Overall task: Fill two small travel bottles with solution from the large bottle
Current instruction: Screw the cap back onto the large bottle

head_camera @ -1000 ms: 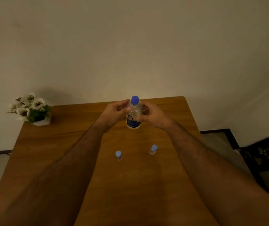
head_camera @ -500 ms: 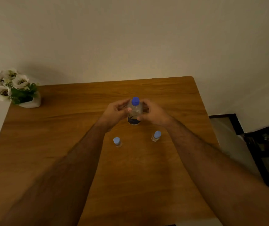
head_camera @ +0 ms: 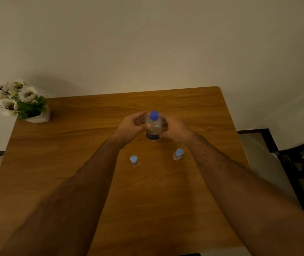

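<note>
The large clear bottle (head_camera: pixel 154 127) with a blue cap and dark label stands upright on the wooden table (head_camera: pixel 92 126), past the middle. My left hand (head_camera: pixel 131 127) touches its left side with thumb and curled fingers. My right hand (head_camera: pixel 175 129) wraps its right side. Two small travel bottles with light blue caps stand closer to me: one (head_camera: pixel 134 160) on the left, one (head_camera: pixel 177 154) on the right, both capped and untouched.
A white pot of white flowers (head_camera: pixel 27 104) sits at the table's far left corner. A pale wall rises behind the table. A dark piece of furniture (head_camera: pixel 302 163) stands on the floor to the right of the table.
My head has tilted down, so more of the table shows and the bottle appears lower. Both hands stay on the large bottle, which now rests on the table.
</note>
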Demonstrator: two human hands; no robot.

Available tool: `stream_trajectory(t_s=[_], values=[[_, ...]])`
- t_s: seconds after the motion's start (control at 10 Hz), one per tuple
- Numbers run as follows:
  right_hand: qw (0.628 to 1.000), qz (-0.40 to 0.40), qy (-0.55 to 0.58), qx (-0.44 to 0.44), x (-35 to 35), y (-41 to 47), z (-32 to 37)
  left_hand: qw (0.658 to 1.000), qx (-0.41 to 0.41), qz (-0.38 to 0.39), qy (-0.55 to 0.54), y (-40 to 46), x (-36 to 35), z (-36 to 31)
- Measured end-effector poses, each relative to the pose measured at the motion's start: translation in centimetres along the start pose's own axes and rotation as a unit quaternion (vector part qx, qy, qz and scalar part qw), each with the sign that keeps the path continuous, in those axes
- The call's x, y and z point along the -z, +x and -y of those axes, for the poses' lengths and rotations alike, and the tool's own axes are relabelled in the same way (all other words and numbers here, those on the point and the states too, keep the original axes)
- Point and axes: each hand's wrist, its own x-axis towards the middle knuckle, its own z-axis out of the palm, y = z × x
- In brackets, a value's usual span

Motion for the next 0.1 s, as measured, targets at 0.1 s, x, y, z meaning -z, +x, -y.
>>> stream_trajectory(t_s=[0.1], values=[[0.999,-0.016,-0.047,0.008,0.76,-0.74,1.05,0.997,0.005,-0.014,0.079,-1.05,0.57,-1.12]])
